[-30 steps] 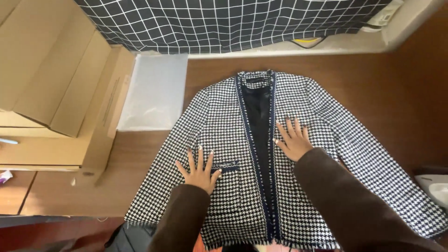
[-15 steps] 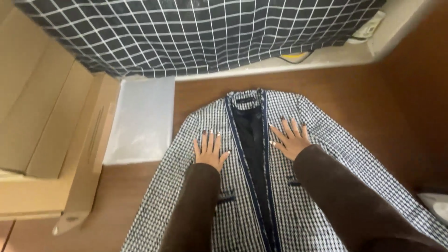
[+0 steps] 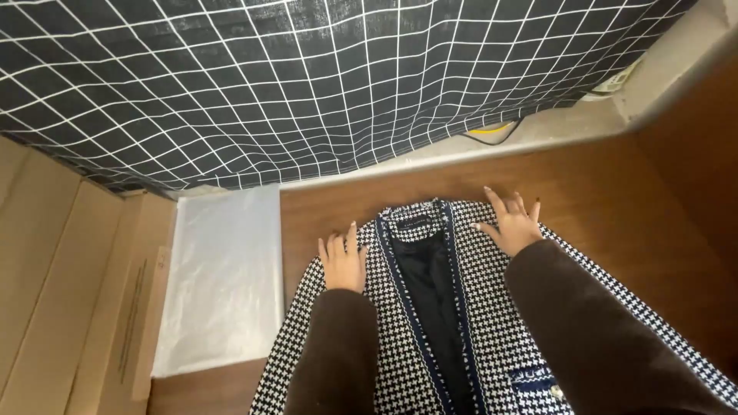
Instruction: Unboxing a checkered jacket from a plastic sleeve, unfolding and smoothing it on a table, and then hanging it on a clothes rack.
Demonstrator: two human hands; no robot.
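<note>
A brown wooden table (image 3: 615, 200) is filling the middle. A black cloth with a white grid (image 3: 307, 84) is hanging at twelve o'clock. Flattened cardboard boxes (image 3: 69, 307) are lying at eight o'clock, a clear plastic bag (image 3: 219, 284) resting just beside them.

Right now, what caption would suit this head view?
Both hands, left and right, press flat on the shoulders of a houndstooth jacket on a wooden table.
</note>
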